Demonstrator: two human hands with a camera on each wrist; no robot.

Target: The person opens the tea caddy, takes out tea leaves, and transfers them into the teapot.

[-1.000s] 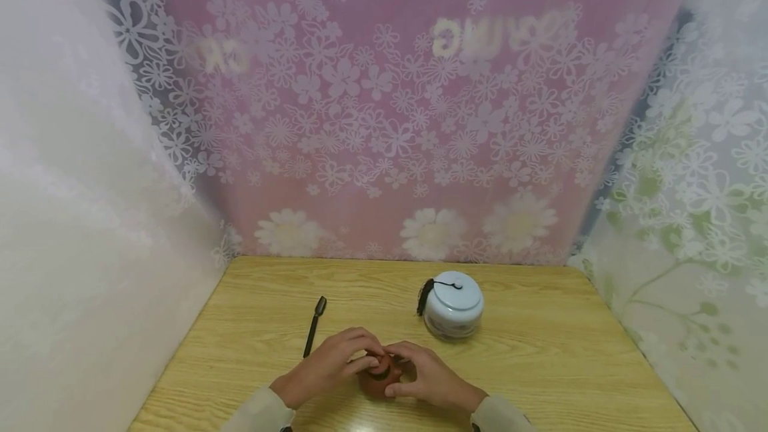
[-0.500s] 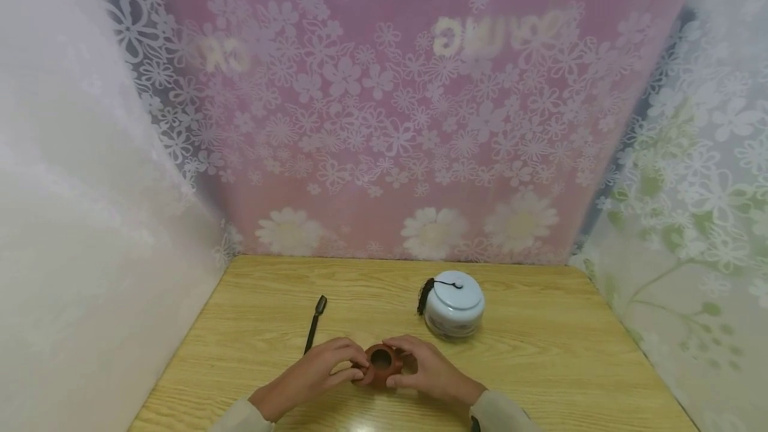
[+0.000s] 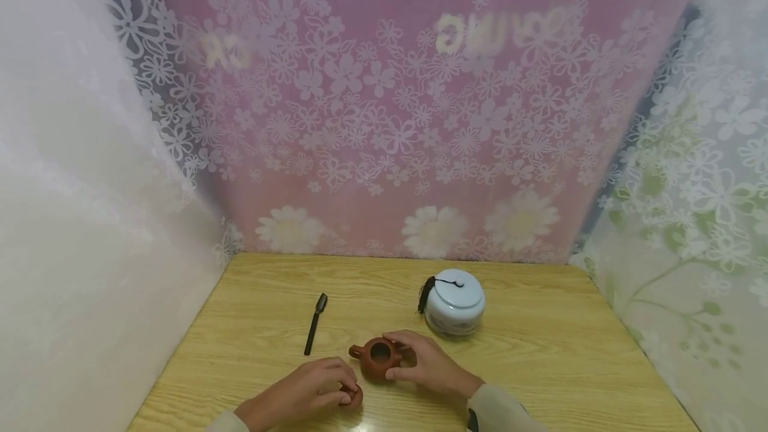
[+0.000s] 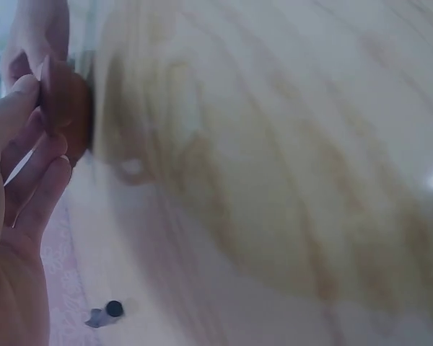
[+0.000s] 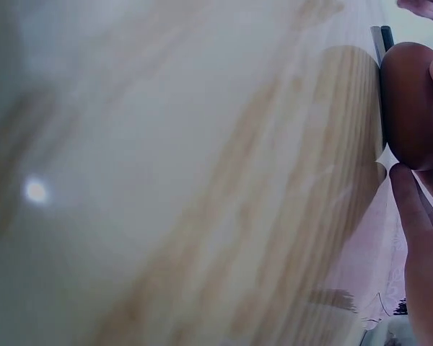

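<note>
A small reddish-brown clay teapot (image 3: pixel 373 368) stands uncovered on the table, its dark opening facing up and its handle pointing left. My right hand (image 3: pixel 433 367) holds the pot from the right, with the thumb at the near side and fingers at the far side; this hand hides most of the spout side. The right wrist view has the pot's rounded body (image 5: pixel 411 108) at its right edge. Lower left of the pot, my left hand (image 3: pixel 303 389) pinches the teapot lid (image 3: pixel 355 399) between thumb and fingers. In the left wrist view, the lid (image 4: pixel 56 97) appears tilted on edge.
A pale blue lidded jar (image 3: pixel 455 305) with a black tassel stands behind and right of the teapot. To the left, a black tea scoop (image 3: pixel 315 325) lies on the wood-grain table (image 3: pixel 540 352). Floral curtains (image 3: pixel 384 119) border the back and sides.
My left hand has lifted the lid off the teapot and carried it left and toward me, exposing the opening and handle. My right hand stays on the pot, which has shifted slightly away.
</note>
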